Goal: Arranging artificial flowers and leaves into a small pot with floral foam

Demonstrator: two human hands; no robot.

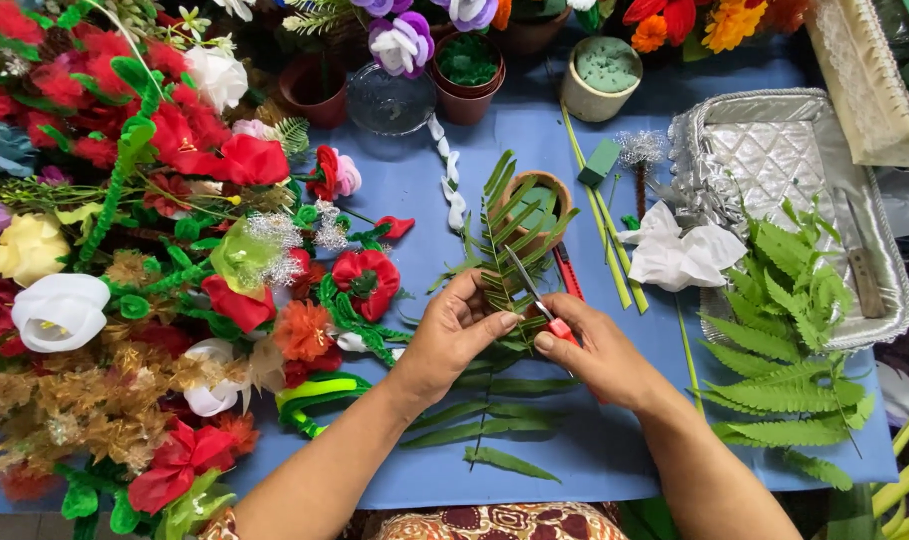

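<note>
Right now you're snipping a fake fern frond over the blue table.

Your left hand (452, 335) pinches the flat, plasticky green fern frond (501, 240) between thumb and fingertips, its ribbed leaflets fanning upward above your fingers. Your right hand (599, 352) is closed around red-handled scissors (536, 297), thin metal blades open against the stem. Fuzzy cloth flowers (174, 140) crowd the left; a quilted silver tray (774, 150) sits right.

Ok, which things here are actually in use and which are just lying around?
In use:
left hand
right hand
green artificial fern frond
red-handled scissors

Lying about:
white fabric rose
silver quilted tray
red utility knife
</note>
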